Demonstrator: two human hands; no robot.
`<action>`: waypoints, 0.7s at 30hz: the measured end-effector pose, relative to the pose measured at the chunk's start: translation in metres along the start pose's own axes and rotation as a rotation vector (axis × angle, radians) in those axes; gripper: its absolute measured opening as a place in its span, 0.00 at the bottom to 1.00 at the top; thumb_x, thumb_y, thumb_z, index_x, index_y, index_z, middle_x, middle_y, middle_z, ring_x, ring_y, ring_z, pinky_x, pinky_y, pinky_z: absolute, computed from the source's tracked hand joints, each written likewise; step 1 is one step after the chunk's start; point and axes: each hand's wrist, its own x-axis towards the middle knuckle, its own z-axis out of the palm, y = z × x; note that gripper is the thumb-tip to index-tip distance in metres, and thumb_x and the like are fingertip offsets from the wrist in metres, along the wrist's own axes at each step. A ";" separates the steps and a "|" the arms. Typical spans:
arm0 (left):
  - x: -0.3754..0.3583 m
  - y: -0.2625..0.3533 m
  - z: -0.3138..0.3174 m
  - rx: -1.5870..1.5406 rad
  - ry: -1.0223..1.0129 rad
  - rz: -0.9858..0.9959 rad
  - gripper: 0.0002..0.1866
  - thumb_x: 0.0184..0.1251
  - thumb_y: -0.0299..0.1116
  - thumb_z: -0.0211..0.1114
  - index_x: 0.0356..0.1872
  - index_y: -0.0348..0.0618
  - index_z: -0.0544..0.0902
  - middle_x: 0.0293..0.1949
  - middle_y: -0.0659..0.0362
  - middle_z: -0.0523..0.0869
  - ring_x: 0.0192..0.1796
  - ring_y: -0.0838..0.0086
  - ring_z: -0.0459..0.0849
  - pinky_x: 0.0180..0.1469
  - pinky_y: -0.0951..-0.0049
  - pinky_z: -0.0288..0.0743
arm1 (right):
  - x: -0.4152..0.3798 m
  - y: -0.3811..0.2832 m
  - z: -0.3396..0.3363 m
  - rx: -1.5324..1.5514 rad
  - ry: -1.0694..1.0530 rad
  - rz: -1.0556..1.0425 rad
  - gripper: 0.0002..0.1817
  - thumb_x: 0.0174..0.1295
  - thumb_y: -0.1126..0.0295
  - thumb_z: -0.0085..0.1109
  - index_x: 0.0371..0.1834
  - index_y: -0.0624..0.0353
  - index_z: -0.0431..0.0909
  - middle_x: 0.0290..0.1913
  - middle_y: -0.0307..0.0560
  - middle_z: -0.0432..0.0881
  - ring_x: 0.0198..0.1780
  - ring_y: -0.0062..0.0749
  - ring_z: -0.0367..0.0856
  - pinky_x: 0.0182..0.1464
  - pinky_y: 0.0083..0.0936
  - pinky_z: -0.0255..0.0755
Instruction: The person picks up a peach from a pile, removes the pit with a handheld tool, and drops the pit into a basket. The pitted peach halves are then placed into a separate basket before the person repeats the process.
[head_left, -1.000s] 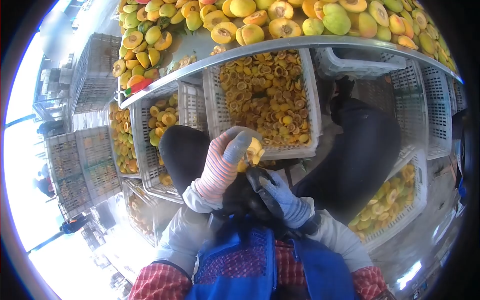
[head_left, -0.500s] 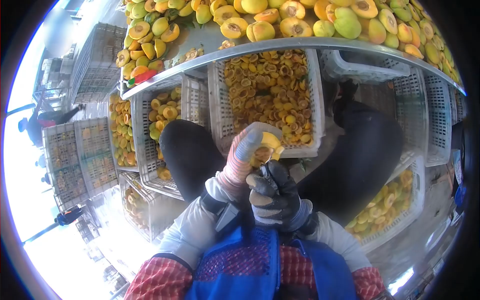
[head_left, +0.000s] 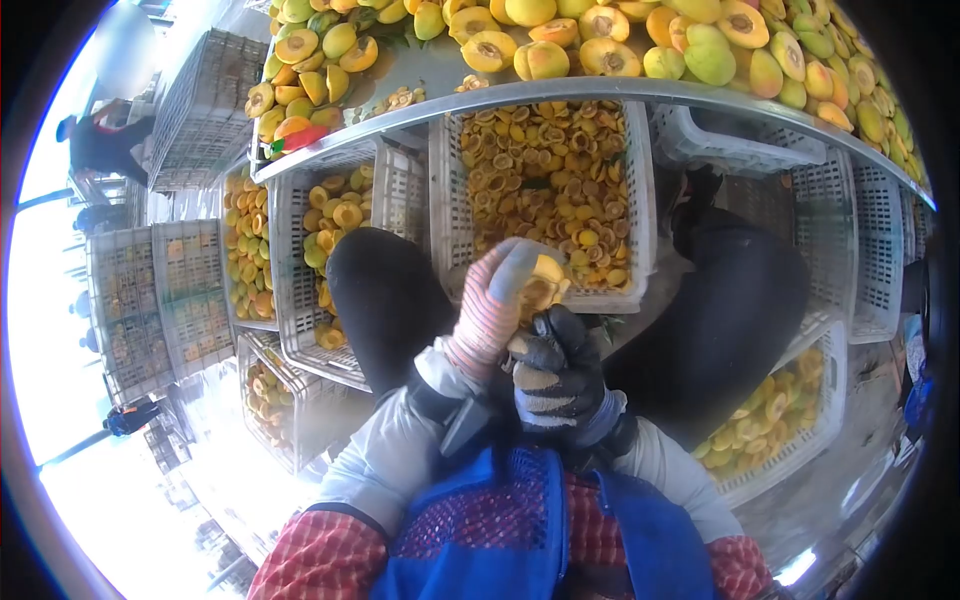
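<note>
My left hand (head_left: 492,300), in a striped glove with grey fingertips, grips a yellow peach half (head_left: 543,288) with its cut face turned toward my right hand. Close below it, my right hand (head_left: 562,375), in a black and grey glove, is closed around a small hand tool that the fingers mostly hide. The right thumb reaches up to the fruit's lower edge. Under both hands, between my knees, stands a white plastic crate (head_left: 642,215) filled with thin yellow-brown fruit scraps (head_left: 545,190).
A metal-edged table (head_left: 400,118) ahead carries heaps of halved peaches (head_left: 605,60) and a red object (head_left: 300,140). Crates of fruit (head_left: 335,215) stand left, another (head_left: 775,420) lower right. Stacked crates (head_left: 205,110) and a person (head_left: 110,140) are further left.
My two hands have shifted slightly to the right with the peach half, which has turned a little. The metal of the tool, glimpsed before, is now hidden. The person at far left has moved.
</note>
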 end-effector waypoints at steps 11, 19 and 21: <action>-0.002 0.008 0.001 -0.649 0.284 -0.434 0.22 0.64 0.55 0.59 0.39 0.44 0.81 0.30 0.58 0.84 0.24 0.71 0.81 0.26 0.75 0.76 | 0.007 0.000 -0.005 -0.168 -0.086 -0.026 0.25 0.70 0.43 0.39 0.40 0.57 0.69 0.18 0.35 0.65 0.13 0.18 0.63 0.14 0.22 0.62; -0.022 0.030 -0.062 0.011 0.277 -0.040 0.21 0.69 0.58 0.52 0.37 0.52 0.80 0.24 0.70 0.80 0.19 0.86 0.71 0.18 0.84 0.58 | -0.003 -0.020 -0.015 -0.232 0.187 -0.222 0.29 0.72 0.42 0.34 0.38 0.57 0.76 0.18 0.31 0.58 0.14 0.16 0.56 0.14 0.17 0.54; -0.034 0.045 -0.086 0.185 0.517 0.250 0.24 0.71 0.55 0.50 0.46 0.45 0.79 0.34 0.66 0.81 0.29 0.84 0.77 0.23 0.83 0.67 | -0.008 -0.020 -0.019 -0.250 0.359 -0.285 0.30 0.71 0.42 0.35 0.37 0.58 0.76 0.16 0.30 0.56 0.13 0.16 0.53 0.13 0.17 0.51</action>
